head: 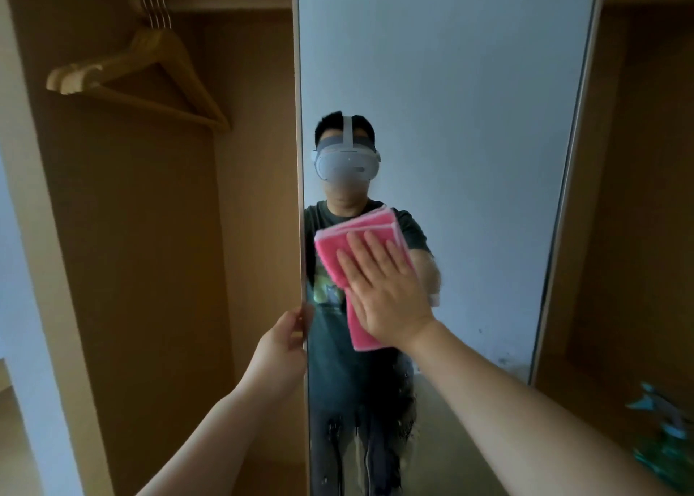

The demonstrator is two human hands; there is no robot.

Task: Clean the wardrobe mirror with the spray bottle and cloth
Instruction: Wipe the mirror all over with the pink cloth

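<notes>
- The wooden wardrobe (150, 232) fills the view, with open compartments at 9 o'clock and 3 o'clock. A pale wall (15, 307) edges it at far 9 o'clock.
- The tall mirror (469, 120) runs from 12 to 6 o'clock in the middle, in a thin light frame. It reflects a plain pale wall.
- The reflection (338, 364) of a person in a dark T-shirt and a headset stands in the mirror's left half.
- Wooden hangers (142, 78) hang bunched from a rail (225, 1) at 10 o'clock, inside the left compartment.
- The pink cloth (360, 229), folded, lies flat on the glass just below centre, near the mirror's left edge.
- The right hand (383, 292) presses the cloth to the glass, its fingers straight and slightly spread, pointing to 11 o'clock.
- The left hand (281, 341), at 7 o'clock from the cloth, grips the mirror's left edge with its fingers curled round it.
- A teal and green thing (661, 435) sits at 4 o'clock in the right compartment, too blurred to identify.
- Wet streaks and drops (405, 413) mark the glass towards 6 o'clock.
</notes>
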